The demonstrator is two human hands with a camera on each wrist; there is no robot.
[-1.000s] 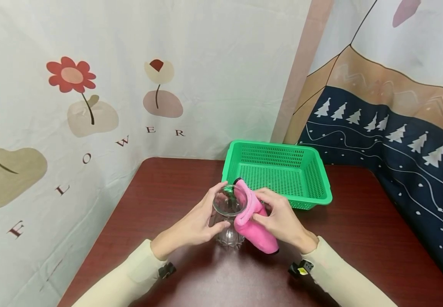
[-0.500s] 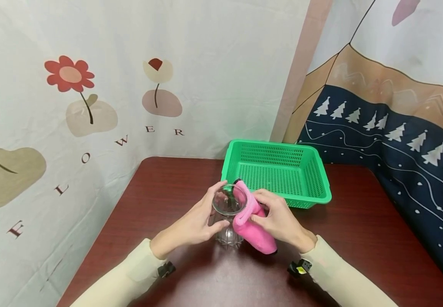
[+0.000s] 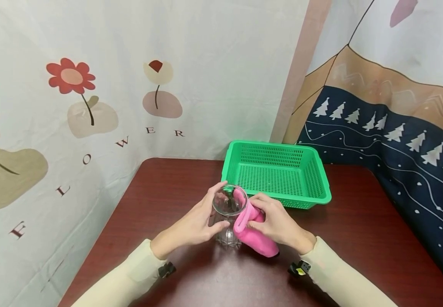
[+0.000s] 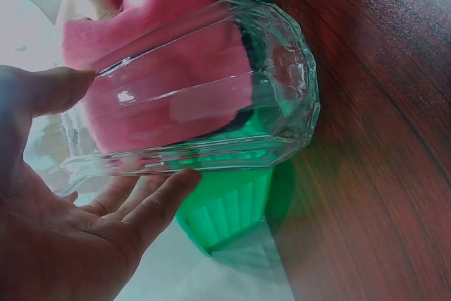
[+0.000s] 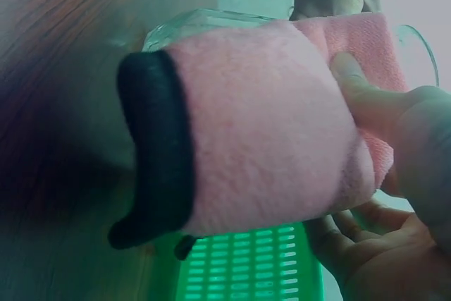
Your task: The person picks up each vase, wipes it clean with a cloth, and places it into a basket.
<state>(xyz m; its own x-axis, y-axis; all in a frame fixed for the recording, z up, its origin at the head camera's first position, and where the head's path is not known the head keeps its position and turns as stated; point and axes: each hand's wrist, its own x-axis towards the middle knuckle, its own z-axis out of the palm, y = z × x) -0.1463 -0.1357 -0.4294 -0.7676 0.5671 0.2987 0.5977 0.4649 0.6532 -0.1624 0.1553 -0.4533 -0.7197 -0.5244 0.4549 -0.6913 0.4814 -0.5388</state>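
Observation:
A clear glass cup [image 3: 227,236] with faceted sides and a round rim stands at the middle of the table, mouth up. My left hand [image 3: 192,222] holds it from the left, thumb on the near side and fingers behind. Against the cup's right side lies a folded pink cloth [image 3: 259,242] with dark edging, pinched by my right hand [image 3: 280,222]. The left wrist view shows the cloth through the cup's wall [image 4: 289,121]. In the right wrist view, the cloth [image 5: 261,125] hangs in front of the cup and hides most of it.
A green plastic basket [image 3: 323,181] with slotted walls sits just behind the hands, toward the back right. The dark red wooden table [image 3: 168,183] runs back to a printed fabric wall [image 3: 214,76]. A dark blue patterned cloth [image 3: 401,170] hangs along the right.
My right hand has moved the pink cloth slightly down along the cup; its dark upper tip no longer shows above the rim. My left hand and the cup stay in place.

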